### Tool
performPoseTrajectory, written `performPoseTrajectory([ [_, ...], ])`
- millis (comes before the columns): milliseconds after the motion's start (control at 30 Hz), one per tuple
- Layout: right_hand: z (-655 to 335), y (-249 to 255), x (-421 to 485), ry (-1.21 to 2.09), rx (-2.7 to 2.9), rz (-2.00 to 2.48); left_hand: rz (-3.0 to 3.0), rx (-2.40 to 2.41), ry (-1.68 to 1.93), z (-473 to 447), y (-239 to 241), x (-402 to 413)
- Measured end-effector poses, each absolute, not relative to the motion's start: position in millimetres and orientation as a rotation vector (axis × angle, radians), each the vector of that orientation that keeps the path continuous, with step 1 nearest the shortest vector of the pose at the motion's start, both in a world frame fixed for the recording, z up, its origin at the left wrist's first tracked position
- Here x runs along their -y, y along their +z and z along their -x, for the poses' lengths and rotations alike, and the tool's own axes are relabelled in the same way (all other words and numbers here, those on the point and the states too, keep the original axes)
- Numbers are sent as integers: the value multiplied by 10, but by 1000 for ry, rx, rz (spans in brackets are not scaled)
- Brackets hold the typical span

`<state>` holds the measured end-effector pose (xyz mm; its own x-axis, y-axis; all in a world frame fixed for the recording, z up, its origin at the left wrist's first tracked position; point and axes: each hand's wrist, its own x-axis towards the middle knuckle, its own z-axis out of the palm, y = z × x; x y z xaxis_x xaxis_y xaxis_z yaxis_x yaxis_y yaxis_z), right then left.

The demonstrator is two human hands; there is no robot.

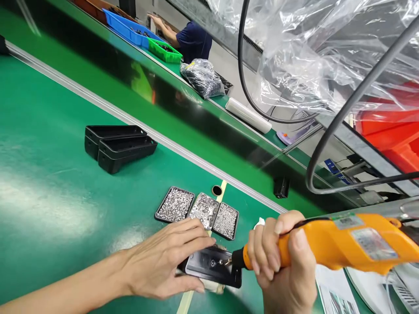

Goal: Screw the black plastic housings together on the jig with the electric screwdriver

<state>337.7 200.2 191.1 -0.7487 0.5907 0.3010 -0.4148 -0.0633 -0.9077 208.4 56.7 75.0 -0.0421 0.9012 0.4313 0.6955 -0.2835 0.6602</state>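
Observation:
My left hand (175, 257) is closed over the left end of a black plastic housing (225, 275), thumb on the near side and fingers across the far side. Under the housing shows a pale block (214, 286). My right hand (284, 261) is wrapped round an orange electric screwdriver (330, 244), which lies almost level. Its bit points at a small round screw spot inside the housing; whether the tip touches is hard to tell. Just beyond stand a tray of small metal parts (175, 204), a middle tray of metal pieces (204, 209) and a tray of tiny screws (226, 219).
Two black housings (126, 150) stand at the left, by the metal rail (183, 156) along a green belt (108, 83). A small black part (281, 187) sits on the belt. A dark cable (347, 113) loops overhead at right. Across the line is a person (196, 41) near blue and green bins.

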Motion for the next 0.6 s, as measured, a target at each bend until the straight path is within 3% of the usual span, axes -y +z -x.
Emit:
performPoseTrajectory([
  [600,-3375,1639,-1919,1953,1621,120,-1974,-1724,1209,-2080,797,-563],
])
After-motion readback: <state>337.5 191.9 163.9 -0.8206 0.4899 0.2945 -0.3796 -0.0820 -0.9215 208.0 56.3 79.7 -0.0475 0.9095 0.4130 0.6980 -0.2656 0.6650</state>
